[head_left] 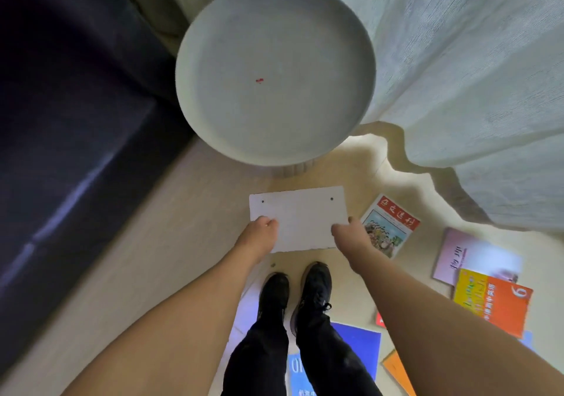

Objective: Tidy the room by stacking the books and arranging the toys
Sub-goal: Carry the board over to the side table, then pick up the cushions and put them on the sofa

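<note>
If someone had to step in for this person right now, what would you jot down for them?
Left hand and right hand: both grip the white book, one at each side, held above the floor just short of the round table.
Table top: bare except for a small red speck.
On the floor to the right: red-titled book, pink book, orange book; blue book by the shoes.
Done: no stack visible.
Left: set this book down, gather the rest. No toys in view.
</note>
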Demonstrator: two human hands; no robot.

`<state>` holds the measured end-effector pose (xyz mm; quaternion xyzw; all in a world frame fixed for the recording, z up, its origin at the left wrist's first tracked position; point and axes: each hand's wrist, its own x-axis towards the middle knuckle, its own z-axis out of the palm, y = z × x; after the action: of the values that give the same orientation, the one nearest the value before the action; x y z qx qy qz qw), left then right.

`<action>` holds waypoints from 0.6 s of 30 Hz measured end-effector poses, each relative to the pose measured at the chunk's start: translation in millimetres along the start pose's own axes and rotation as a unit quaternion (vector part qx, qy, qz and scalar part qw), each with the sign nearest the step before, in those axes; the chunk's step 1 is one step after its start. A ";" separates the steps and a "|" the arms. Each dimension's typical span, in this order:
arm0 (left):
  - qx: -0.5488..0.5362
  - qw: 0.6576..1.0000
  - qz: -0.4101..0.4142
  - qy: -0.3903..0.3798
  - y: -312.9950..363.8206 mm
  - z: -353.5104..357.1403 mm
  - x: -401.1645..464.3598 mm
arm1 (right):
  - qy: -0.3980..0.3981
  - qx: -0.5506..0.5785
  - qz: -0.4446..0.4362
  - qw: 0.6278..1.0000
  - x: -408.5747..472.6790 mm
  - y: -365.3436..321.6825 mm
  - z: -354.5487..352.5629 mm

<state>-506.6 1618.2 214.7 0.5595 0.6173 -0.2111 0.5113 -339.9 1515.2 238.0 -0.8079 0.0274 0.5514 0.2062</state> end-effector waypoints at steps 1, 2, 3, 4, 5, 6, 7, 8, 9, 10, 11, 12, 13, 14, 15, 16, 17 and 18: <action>0.028 0.999 0.019 -0.012 6.4 -5.9 -29.3 | -0.007 -0.013 -0.002 1.000 -30.5 -4.8 -6.1; 0.046 0.998 0.035 -0.018 16.3 -16.1 -71.9 | -0.008 -0.024 -0.009 1.000 -71.5 -11.0 -15.5; 0.065 0.997 0.046 -0.021 25.2 -26.1 -109.7 | -0.013 -0.033 -0.017 0.999 -111.5 -16.2 -25.0; 0.077 0.995 0.055 -0.022 29.7 -30.6 -136.3 | -0.022 -0.049 -0.031 0.998 -134.6 -14.1 -29.4; 0.094 0.993 0.074 -0.013 36.8 -43.7 -173.2 | -0.019 -0.056 -0.052 0.997 -172.7 -18.3 -40.8; 0.112 0.990 0.082 -0.007 43.2 -54.0 -205.7 | -0.018 -0.063 -0.064 0.996 -201.3 -20.1 -49.4; 0.136 0.986 0.095 0.003 44.3 -58.1 -226.0 | -0.016 -0.059 -0.069 0.996 -222.7 -18.6 -54.6; 0.161 0.981 0.105 0.009 44.7 -61.3 -245.4 | -0.012 -0.049 -0.071 0.996 -239.5 -15.5 -57.4; 0.183 0.974 0.130 0.021 50.9 -67.4 -274.4 | -0.004 -0.027 -0.077 0.997 -268.8 -16.6 -70.3; 0.204 0.968 0.142 0.020 53.6 -71.4 -291.4 | 0.003 0.002 -0.071 0.997 -281.3 -14.0 -76.7; 0.237 0.957 0.169 0.015 55.6 -74.3 -316.2 | 0.022 0.020 -0.068 0.997 -301.3 -7.3 -85.6; 0.277 0.943 0.184 0.008 56.7 -77.4 -331.6 | 0.034 0.025 -0.068 0.997 -310.8 0.7 -91.5; 0.314 0.928 0.203 0.012 55.5 -84.1 -344.1 | 0.052 0.018 -0.069 0.996 -321.2 9.1 -94.4; 0.335 0.918 0.210 0.026 56.0 -91.3 -350.3 | 0.070 0.006 -0.071 0.995 -320.1 19.0 -96.2; 0.342 0.913 0.219 0.045 55.2 -98.7 -350.4 | 0.077 -0.002 -0.083 0.994 -319.0 28.1 -95.8; 0.332 0.915 0.221 0.061 54.4 -106.1 -347.9 | 0.084 -0.011 -0.100 0.991 -315.2 36.8 -95.1; 0.312 0.920 0.227 0.072 52.4 -113.6 -345.5 | 0.086 -0.002 -0.112 0.990 -318.5 42.5 -91.8; 0.294 0.925 0.230 0.075 47.9 -118.6 -342.4 | 0.094 0.010 -0.122 0.988 -324.5 47.9 -86.1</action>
<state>-560.9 1568.0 572.7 0.8253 0.4182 -0.2173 0.3110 -403.8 1380.7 542.6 -0.8513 -0.0466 0.4430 0.2771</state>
